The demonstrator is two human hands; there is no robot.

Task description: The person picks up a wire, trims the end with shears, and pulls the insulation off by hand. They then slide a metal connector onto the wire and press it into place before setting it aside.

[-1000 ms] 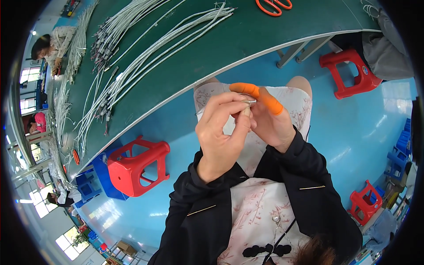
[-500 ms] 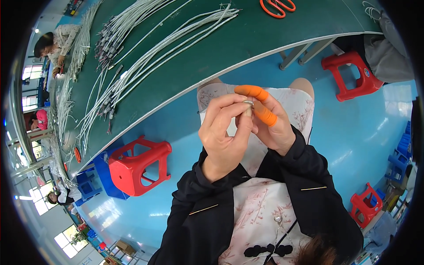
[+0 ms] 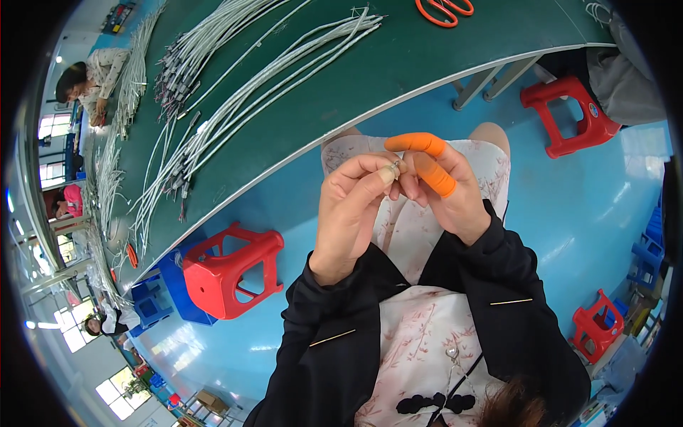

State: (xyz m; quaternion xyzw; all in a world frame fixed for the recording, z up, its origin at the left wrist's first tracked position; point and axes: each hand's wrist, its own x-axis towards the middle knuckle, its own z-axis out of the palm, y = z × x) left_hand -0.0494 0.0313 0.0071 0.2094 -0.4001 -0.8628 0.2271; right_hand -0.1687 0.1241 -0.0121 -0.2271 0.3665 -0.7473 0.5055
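Left hand (image 3: 352, 213): centre of frame, over the lap; thumb and forefinger pressed together, pinching a small metal part (image 3: 395, 165).
Right hand (image 3: 445, 188): just right of the left, touching it; two fingers wear orange cots (image 3: 427, 160); fingertips close on the same part from the other side.
Part: at the meeting of both hands' fingertips, centre of frame; too small to tell its kind.
Change: over the last second the hands have drifted a little to the right; the upper cot finger now lies more level above the part; the pinch is unchanged.
Reading: fine fingertip work on the part looks ongoing, not finished or set down.
Bench (image 3: 398, 64): green, across the upper frame.
Cables (image 3: 235, 107): white bundles, upper left on the bench, untouched.
Scissors (image 3: 442, 10): orange, top edge.
Stool (image 3: 228, 270): red, lower left of the hands.
Other workers: far left edge, hands at their own cables.
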